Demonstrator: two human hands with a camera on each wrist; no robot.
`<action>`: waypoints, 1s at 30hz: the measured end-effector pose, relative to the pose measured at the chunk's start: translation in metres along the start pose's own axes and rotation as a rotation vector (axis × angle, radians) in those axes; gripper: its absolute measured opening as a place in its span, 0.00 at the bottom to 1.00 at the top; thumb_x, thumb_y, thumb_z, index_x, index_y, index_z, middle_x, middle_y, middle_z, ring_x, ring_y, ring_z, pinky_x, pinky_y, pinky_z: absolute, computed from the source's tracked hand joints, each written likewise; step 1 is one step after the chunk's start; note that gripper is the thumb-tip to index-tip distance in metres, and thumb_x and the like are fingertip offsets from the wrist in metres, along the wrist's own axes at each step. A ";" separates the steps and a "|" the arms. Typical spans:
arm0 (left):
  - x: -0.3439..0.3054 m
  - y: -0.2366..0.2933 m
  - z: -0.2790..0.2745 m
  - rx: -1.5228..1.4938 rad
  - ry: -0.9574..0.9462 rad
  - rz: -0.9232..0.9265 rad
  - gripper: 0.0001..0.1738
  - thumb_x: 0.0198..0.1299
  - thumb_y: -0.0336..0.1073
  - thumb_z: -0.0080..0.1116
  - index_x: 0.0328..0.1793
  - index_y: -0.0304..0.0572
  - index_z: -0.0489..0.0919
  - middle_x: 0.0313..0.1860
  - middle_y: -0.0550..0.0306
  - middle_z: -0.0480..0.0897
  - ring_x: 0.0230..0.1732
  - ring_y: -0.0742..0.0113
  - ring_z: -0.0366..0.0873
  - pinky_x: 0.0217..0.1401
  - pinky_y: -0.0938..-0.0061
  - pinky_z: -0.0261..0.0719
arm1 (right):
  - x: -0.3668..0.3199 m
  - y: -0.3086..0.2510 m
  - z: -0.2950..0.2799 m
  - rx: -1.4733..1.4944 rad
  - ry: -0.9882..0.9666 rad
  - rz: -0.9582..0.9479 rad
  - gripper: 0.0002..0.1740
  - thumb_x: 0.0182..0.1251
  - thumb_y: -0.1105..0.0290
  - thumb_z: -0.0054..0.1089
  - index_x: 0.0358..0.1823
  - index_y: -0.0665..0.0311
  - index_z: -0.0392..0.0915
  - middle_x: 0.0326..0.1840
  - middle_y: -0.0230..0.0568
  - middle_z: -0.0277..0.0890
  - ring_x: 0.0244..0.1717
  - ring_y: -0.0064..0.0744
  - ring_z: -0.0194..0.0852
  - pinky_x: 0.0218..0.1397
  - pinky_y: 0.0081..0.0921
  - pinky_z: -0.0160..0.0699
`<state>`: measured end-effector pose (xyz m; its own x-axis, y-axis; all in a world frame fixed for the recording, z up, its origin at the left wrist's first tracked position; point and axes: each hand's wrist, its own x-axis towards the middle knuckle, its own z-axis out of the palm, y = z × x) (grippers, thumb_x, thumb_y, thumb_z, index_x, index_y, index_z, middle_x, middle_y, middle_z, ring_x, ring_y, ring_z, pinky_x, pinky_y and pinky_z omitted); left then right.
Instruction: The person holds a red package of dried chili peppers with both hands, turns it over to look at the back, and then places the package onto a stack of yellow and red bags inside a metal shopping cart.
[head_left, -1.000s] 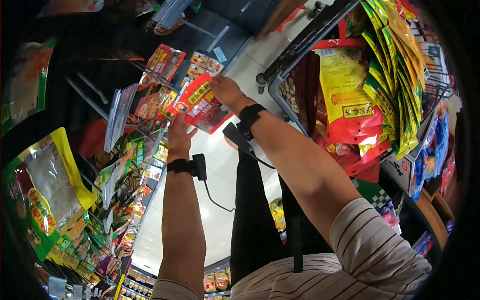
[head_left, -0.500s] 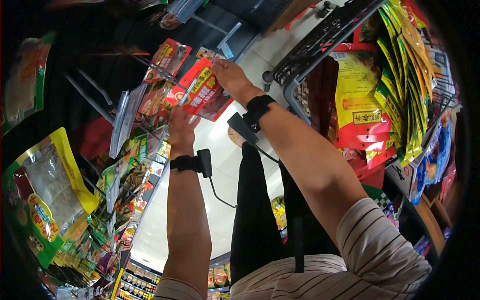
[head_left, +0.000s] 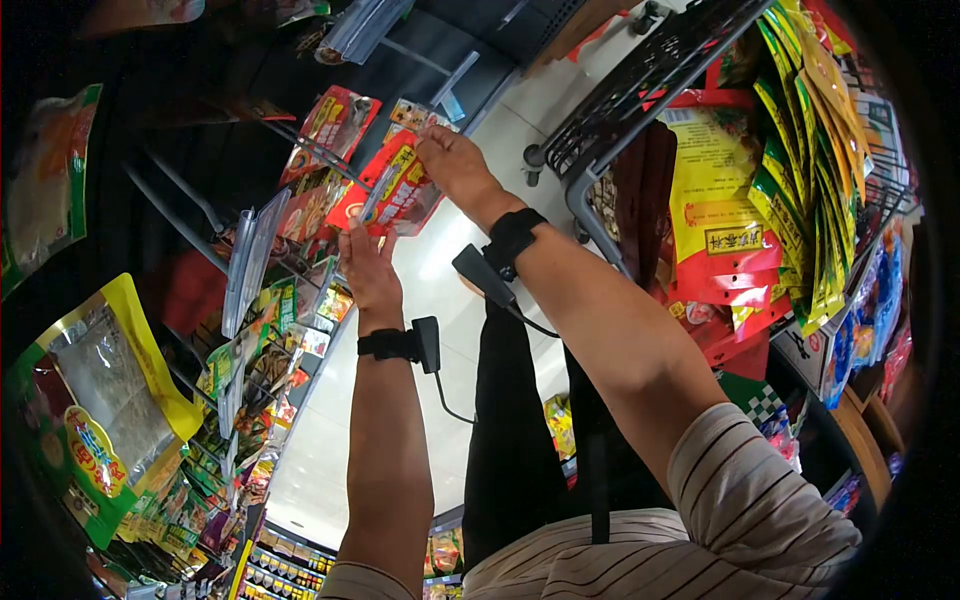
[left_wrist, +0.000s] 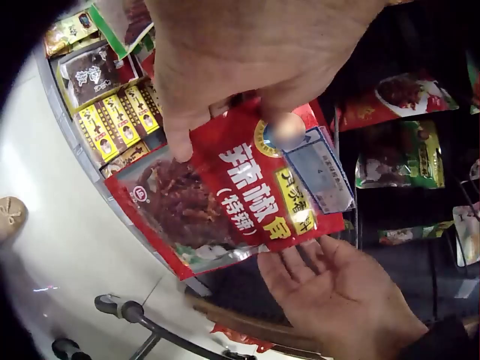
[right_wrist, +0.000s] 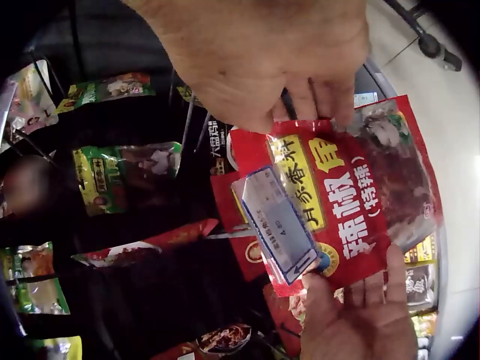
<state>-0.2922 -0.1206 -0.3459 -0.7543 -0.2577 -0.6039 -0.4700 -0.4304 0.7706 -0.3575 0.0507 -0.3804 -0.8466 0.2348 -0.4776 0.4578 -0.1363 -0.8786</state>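
A red packet [head_left: 405, 185] with a clear window hangs at a rack hook, its clear price-tag holder lying across the front. My left hand [head_left: 372, 280] pinches the packet's lower edge; in the left wrist view the thumb of that left hand [left_wrist: 255, 52] lies beside the price tag [left_wrist: 319, 172]. At the opposite edge my right hand [head_left: 462, 175] holds the packet, its fingers partly hidden behind it. The right wrist view has the right hand [right_wrist: 270, 60] above the packet [right_wrist: 337, 202] and the left hand [right_wrist: 360, 322] below it.
More packets [head_left: 335, 125] hang on hooks at the left, with a large green and yellow bag [head_left: 105, 390] nearer. A black cart [head_left: 600, 165] stands at the right beside hanging yellow and red packets [head_left: 715, 200]. Pale floor tiles [head_left: 330, 440] lie below.
The packet has shifted slightly up and left against the rack, and the price-tag holder now crosses its front. My left forearm has moved right; the cart appears farther right in view.
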 end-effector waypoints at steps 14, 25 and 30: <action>0.025 0.003 0.014 -0.041 0.057 0.031 0.18 0.71 0.47 0.56 0.58 0.46 0.71 0.51 0.56 0.77 0.51 0.67 0.77 0.65 0.63 0.79 | 0.012 -0.039 0.008 -0.191 -0.029 -0.102 0.22 0.70 0.54 0.48 0.46 0.65 0.82 0.47 0.59 0.82 0.52 0.58 0.80 0.57 0.42 0.77; 0.045 -0.002 0.017 -0.110 0.176 0.015 0.28 0.70 0.44 0.58 0.71 0.43 0.64 0.63 0.54 0.74 0.62 0.63 0.73 0.63 0.68 0.80 | 0.026 -0.031 0.021 -0.129 -0.069 -0.033 0.26 0.70 0.55 0.50 0.59 0.68 0.77 0.56 0.61 0.79 0.60 0.56 0.78 0.64 0.39 0.74; 0.039 0.024 0.015 1.723 0.017 0.429 0.34 0.70 0.34 0.55 0.79 0.37 0.57 0.72 0.47 0.68 0.72 0.56 0.67 0.74 0.66 0.68 | -0.003 -0.065 0.013 -0.117 -0.053 -0.086 0.26 0.71 0.55 0.51 0.59 0.68 0.77 0.55 0.59 0.81 0.58 0.54 0.79 0.63 0.38 0.74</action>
<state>-0.3399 -0.1283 -0.3475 -0.9427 -0.1099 -0.3149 -0.1712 0.9698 0.1739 -0.3883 0.0463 -0.3222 -0.8956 0.1895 -0.4024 0.4091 -0.0041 -0.9125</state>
